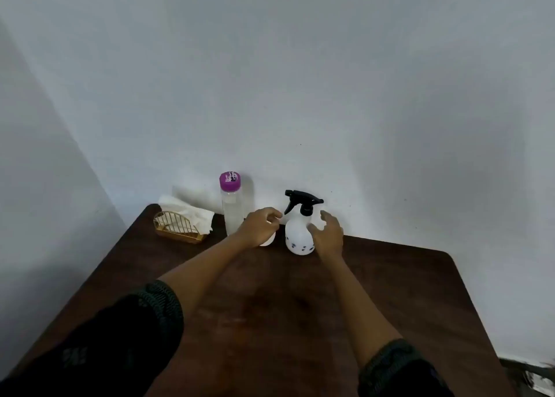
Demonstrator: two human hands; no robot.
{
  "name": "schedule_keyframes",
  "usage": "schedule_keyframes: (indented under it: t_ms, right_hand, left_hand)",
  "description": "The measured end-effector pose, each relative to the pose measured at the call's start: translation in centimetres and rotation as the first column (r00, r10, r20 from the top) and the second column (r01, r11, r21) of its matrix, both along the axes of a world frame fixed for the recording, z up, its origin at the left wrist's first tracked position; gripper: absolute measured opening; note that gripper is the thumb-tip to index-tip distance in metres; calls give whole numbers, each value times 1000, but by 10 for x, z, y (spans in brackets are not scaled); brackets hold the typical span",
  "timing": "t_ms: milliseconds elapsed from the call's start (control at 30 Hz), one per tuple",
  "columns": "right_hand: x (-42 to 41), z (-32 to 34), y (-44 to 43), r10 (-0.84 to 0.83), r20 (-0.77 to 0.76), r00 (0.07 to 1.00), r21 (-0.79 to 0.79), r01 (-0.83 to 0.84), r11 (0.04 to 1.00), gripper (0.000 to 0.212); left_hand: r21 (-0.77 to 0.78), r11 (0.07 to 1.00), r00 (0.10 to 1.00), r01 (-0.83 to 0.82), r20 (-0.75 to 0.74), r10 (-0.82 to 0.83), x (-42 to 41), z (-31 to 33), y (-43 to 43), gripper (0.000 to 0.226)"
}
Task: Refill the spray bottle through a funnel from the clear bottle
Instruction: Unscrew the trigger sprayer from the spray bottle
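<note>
— So, where does the spray bottle stand?

— It stands upright at the far edge of the dark table, close to the white wall. Its body is white with small dark marks, and its black trigger head points to the left.

— And the clear bottle?

— Also upright, to the left of the spray bottle, with its purple cap on. The two bottles stand apart, and the left hand is between them.

— What does that hand do?

— It is over a white piece that sits on the table just beside the spray bottle. The fingers are curled downward. The hand hides most of the piece, so one cannot tell if the fingers grip it or only hover, nor what the piece exactly is.

— And the right hand?

— It is at the right side of the spray bottle, with the fingers spread and a little bent. It holds nothing. The thumb is very near the bottle's body; whether it touches is not clear.

— Anything else on the table?

— At the far left corner, a wire holder with white napkins. Both forearms are bare below dark sleeves.
</note>
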State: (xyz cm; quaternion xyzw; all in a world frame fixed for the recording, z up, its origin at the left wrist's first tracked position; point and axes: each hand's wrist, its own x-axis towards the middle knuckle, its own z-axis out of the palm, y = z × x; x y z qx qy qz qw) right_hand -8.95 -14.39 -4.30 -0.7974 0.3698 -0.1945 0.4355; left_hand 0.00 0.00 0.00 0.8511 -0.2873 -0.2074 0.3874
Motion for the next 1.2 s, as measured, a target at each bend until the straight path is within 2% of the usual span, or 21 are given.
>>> schedule_keyframes:
  t_ms: [133,300,433,633,800,900,1033,1200]
  right_hand:
    - [27,2,-14,-2,54,999,161,-7,987,52]
    - [46,-10,-17,2,103,995,178,-20,984,30]
    - [41,-4,-12,10,153,988,201,-41,979,28]
    - [12,11,29,54,216,975,200,-99,975,27]
    - [-24,18,84,70,242,968,258,-133,957,25]
    - [-46,22,123,111,247,963,269,-178,947,25]
    - [-67,24,169,189,247,950,234,-247,940,25]
    - [-80,16,224,216,209,954,195,-257,946,25]
  left_hand:
    - [41,999,1000,-20,-21,20,4,-10,-6,33]
    - [90,996,999,4,-37,-1,8,-20,-6,31]
    - [104,995,998,8,-70,-1,10,-22,-1,31]
    - [-63,995,974,-77,-220,62,-9,-10,23,30]
    - [-33,995,972,-90,-222,80,-32,-10,73,41]
    - [-71,997,972,-39,-232,21,-48,-4,115,50]
    - [-189,982,959,-22,-281,-32,-63,-4,168,41]
    - [-204,978,939,-47,-343,-26,-78,-19,223,31]
